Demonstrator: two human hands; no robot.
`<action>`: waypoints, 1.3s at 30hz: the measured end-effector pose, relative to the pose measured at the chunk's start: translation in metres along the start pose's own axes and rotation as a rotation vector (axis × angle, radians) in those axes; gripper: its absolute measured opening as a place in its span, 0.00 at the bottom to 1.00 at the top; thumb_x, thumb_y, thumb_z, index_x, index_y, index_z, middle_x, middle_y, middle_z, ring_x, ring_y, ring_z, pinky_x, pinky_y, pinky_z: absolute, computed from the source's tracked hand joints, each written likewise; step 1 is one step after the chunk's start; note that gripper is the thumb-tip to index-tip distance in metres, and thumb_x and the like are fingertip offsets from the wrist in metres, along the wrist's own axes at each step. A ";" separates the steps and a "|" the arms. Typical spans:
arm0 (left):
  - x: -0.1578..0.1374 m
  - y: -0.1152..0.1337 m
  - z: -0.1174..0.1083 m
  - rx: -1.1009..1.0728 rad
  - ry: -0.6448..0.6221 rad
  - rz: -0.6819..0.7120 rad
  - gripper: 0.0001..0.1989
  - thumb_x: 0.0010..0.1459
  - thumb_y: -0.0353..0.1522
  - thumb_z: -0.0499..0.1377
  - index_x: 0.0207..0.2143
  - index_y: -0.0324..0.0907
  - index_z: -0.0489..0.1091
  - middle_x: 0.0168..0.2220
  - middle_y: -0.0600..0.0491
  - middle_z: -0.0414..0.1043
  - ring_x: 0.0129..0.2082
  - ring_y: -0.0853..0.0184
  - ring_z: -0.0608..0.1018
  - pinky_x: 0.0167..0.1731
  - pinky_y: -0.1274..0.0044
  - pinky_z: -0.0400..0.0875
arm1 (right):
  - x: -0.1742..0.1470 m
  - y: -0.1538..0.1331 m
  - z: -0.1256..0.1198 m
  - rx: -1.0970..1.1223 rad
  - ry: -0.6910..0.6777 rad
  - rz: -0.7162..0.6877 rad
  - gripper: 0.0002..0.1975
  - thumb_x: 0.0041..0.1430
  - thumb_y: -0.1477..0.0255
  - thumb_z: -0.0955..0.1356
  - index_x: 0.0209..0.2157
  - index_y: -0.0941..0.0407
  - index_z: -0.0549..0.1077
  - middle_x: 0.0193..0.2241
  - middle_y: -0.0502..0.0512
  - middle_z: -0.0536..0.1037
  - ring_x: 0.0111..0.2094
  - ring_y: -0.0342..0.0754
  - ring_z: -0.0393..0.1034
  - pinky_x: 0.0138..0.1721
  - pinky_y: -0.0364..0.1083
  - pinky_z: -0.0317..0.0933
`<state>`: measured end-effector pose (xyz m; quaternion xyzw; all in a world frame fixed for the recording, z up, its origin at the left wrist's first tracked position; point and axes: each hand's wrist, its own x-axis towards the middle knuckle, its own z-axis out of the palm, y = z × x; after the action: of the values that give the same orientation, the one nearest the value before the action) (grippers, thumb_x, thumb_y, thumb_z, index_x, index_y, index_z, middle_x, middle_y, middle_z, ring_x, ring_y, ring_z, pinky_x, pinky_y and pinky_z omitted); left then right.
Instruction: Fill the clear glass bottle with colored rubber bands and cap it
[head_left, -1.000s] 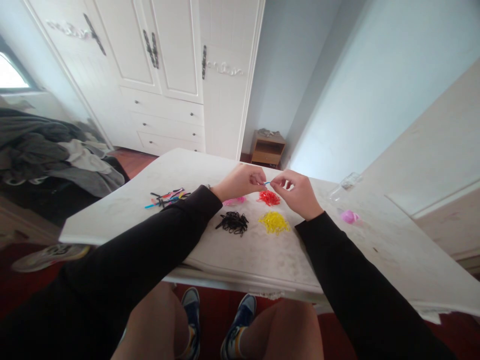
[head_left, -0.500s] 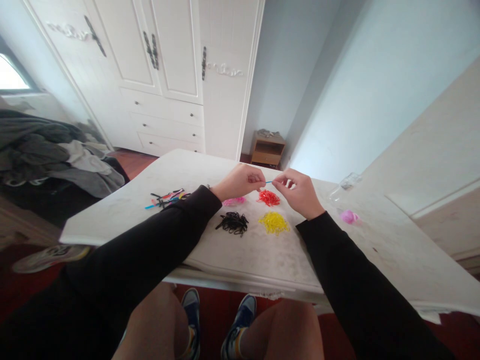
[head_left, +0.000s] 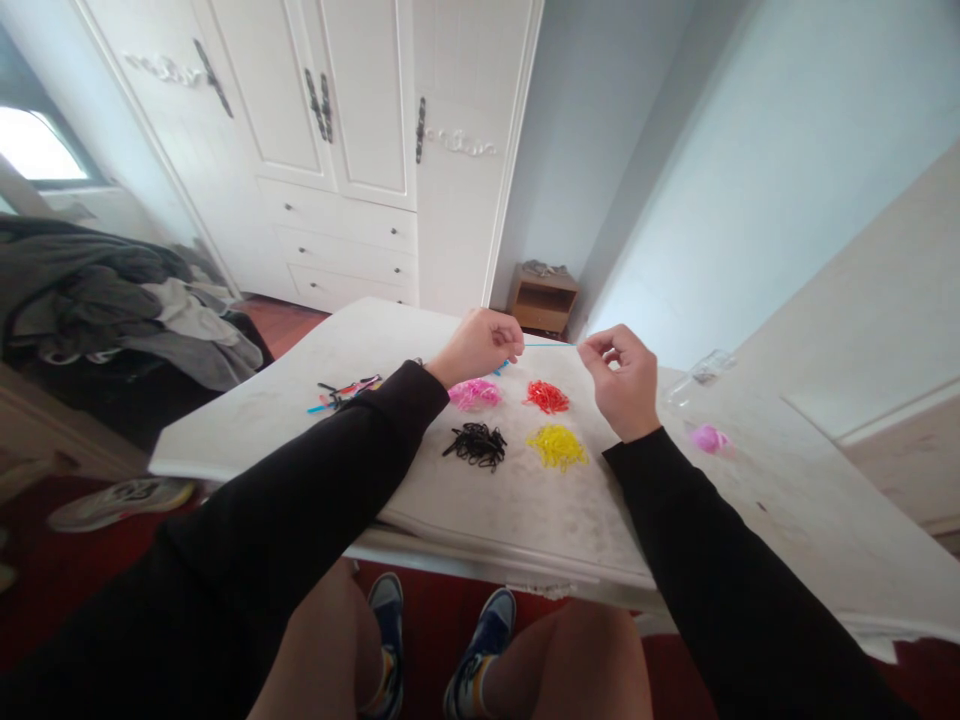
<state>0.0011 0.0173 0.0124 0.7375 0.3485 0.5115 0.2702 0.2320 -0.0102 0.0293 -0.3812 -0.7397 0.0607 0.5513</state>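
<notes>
A thin blue rubber band point(head_left: 551, 346) is stretched taut between my two hands, above the far part of the white table point(head_left: 420, 335). My left hand point(head_left: 484, 345) pinches its left end, and my right hand point(head_left: 621, 375) pinches the other. Below my left hand lies a pile of pink rubber bands point(head_left: 475, 394), and a few blue ones point(head_left: 501, 368) show just behind it. Red rubber bands point(head_left: 547, 397) are heaped between the hands. Closer to me are a black pile point(head_left: 477, 446) and a yellow pile point(head_left: 557, 447).
A mixed bunch of coloured strips point(head_left: 345, 392) lies at the left, partly behind my sleeve. On the right are a clear plastic bottle point(head_left: 701, 375) lying tilted and a pink bundle point(head_left: 709, 438). A wardrobe point(head_left: 465, 220) and a small wooden cabinet point(head_left: 544, 300) stand beyond the table.
My hands have moved apart, pulling the blue rubber band from a short piece into a long thin line. The view has shifted slightly, and more of the pink pile shows.
</notes>
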 end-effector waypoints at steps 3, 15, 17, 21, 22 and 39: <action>0.000 -0.001 -0.001 0.025 0.030 0.007 0.05 0.52 0.22 0.62 0.25 0.36 0.73 0.22 0.51 0.77 0.24 0.70 0.81 0.25 0.83 0.72 | -0.003 0.001 0.006 0.001 -0.093 0.000 0.06 0.61 0.70 0.69 0.29 0.54 0.74 0.28 0.49 0.75 0.30 0.45 0.69 0.33 0.46 0.62; 0.005 -0.034 -0.029 0.513 -0.027 -0.193 0.07 0.53 0.24 0.62 0.25 0.37 0.80 0.19 0.51 0.76 0.23 0.67 0.78 0.30 0.77 0.71 | -0.004 0.007 0.004 -0.023 -0.151 -0.031 0.04 0.59 0.74 0.68 0.31 0.54 0.74 0.30 0.50 0.74 0.30 0.45 0.69 0.32 0.46 0.62; 0.004 -0.034 -0.029 0.553 -0.047 -0.195 0.07 0.53 0.25 0.62 0.26 0.37 0.81 0.19 0.51 0.76 0.24 0.67 0.77 0.30 0.76 0.71 | -0.004 0.007 0.004 -0.022 -0.161 -0.039 0.04 0.59 0.75 0.68 0.30 0.54 0.73 0.30 0.50 0.74 0.30 0.45 0.69 0.32 0.46 0.62; 0.002 -0.034 -0.029 0.596 -0.068 -0.201 0.08 0.54 0.25 0.62 0.28 0.37 0.83 0.21 0.50 0.77 0.24 0.68 0.77 0.31 0.76 0.70 | -0.003 0.007 0.003 -0.026 -0.175 -0.043 0.05 0.58 0.76 0.68 0.28 0.54 0.72 0.29 0.50 0.73 0.30 0.45 0.68 0.32 0.46 0.62; 0.002 -0.033 -0.029 0.606 -0.072 -0.205 0.08 0.54 0.26 0.62 0.29 0.37 0.83 0.21 0.50 0.77 0.24 0.67 0.77 0.32 0.75 0.71 | -0.003 0.007 0.003 -0.026 -0.182 -0.044 0.05 0.58 0.76 0.68 0.28 0.54 0.72 0.29 0.50 0.73 0.30 0.45 0.68 0.31 0.46 0.62; -0.001 -0.031 -0.032 0.480 0.073 -0.163 0.11 0.60 0.33 0.58 0.29 0.37 0.78 0.22 0.52 0.76 0.22 0.69 0.78 0.29 0.78 0.68 | -0.002 0.011 0.006 -0.038 -0.219 -0.016 0.06 0.59 0.73 0.67 0.27 0.53 0.70 0.29 0.50 0.72 0.29 0.45 0.66 0.33 0.47 0.62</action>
<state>-0.0371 0.0373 -0.0009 0.7311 0.5278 0.4168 0.1153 0.2324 -0.0022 0.0196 -0.3765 -0.7996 0.0836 0.4603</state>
